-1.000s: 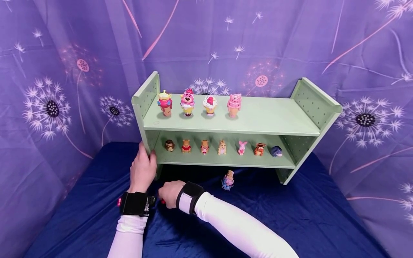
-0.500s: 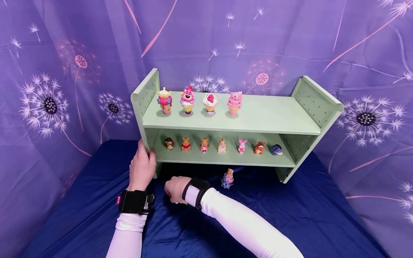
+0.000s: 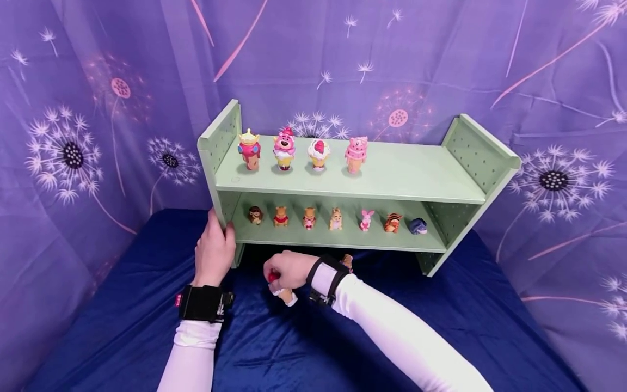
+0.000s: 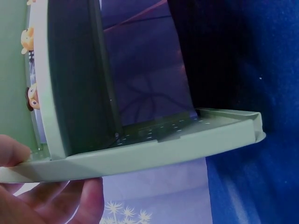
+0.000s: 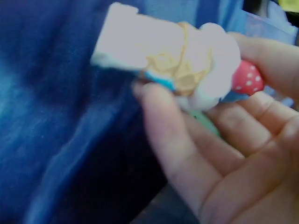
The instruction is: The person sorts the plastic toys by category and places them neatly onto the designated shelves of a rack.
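My left hand (image 3: 214, 247) grips the left side panel (image 4: 154, 161) of a green two-tier shelf (image 3: 406, 174), thumb on the inner face and fingers outside. Below the lower board, in front of the shelf, my right hand (image 3: 294, 269) holds an ice-cream-cone figurine (image 5: 187, 65) between thumb and fingers. It lies tilted, with white cream, a tan waffle cone and a red top with white dots (image 5: 247, 77); part of it is covered by my fingers. On the blue cloth, a second ice-cream-cone figurine (image 3: 347, 260) is mostly hidden behind my right wrist.
Ice-cream-shaped figurines (image 3: 284, 151) stand on the left part of the upper board. Several small animal figurines (image 3: 309, 219) line the lower board, ending with a blue-grey donkey (image 3: 418, 226) at the right. Dark blue cloth (image 3: 392, 321) covers the table; a purple printed curtain (image 3: 303, 49) hangs behind.
My right hand has moved right and toward the shelf with the figurine, bringing its cone end into view. My wrist now covers most of the figurine on the cloth. My left hand keeps its grip.
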Tool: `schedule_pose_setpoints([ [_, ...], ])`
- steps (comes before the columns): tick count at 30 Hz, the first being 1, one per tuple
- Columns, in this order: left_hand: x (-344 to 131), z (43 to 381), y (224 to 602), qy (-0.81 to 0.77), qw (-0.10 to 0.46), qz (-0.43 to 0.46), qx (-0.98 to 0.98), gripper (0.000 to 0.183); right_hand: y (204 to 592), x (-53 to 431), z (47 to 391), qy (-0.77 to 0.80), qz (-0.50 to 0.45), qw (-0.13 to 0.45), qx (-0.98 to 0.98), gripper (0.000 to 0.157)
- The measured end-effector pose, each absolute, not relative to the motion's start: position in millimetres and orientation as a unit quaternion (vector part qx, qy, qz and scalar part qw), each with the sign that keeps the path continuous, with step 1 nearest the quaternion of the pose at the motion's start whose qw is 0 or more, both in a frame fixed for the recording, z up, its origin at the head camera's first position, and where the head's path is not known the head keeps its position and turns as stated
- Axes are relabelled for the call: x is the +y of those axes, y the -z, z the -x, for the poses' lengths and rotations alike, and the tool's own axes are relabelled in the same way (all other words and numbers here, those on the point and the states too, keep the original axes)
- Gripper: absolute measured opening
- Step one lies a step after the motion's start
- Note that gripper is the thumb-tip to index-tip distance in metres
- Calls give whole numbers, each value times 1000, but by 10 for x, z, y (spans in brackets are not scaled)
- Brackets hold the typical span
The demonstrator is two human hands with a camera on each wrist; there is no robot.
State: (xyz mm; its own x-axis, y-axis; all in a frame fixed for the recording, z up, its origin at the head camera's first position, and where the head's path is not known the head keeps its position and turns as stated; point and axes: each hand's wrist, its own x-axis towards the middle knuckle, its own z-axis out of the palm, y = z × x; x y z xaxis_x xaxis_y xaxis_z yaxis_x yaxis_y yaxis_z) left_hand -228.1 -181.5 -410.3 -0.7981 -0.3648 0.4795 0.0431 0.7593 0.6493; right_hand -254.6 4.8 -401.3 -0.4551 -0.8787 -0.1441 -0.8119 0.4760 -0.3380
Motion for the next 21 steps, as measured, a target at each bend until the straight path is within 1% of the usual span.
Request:
schedule_pose_setpoints([
  [3, -1817, 2281, 4093, 335, 303, -92, -887, 47, 3896, 171, 2573, 146, 520, 167, 825, 9],
  [10, -1814, 2286, 4098, 334, 301, -95, -888, 47, 3496, 519, 2518, 173, 566, 138, 794, 7],
  [13, -1806, 2278, 4097, 334, 303, -94, -887, 47, 3292, 692, 2481, 183, 580, 136, 782, 6],
  [19, -1796, 2267, 4091, 338, 314, -92, -883, 46, 2884, 1036, 2439, 227, 579, 166, 765, 10],
  [21, -1795, 2274, 4095, 338, 316, -91, -882, 46, 2758, 1134, 2435, 238, 577, 168, 763, 10],
])
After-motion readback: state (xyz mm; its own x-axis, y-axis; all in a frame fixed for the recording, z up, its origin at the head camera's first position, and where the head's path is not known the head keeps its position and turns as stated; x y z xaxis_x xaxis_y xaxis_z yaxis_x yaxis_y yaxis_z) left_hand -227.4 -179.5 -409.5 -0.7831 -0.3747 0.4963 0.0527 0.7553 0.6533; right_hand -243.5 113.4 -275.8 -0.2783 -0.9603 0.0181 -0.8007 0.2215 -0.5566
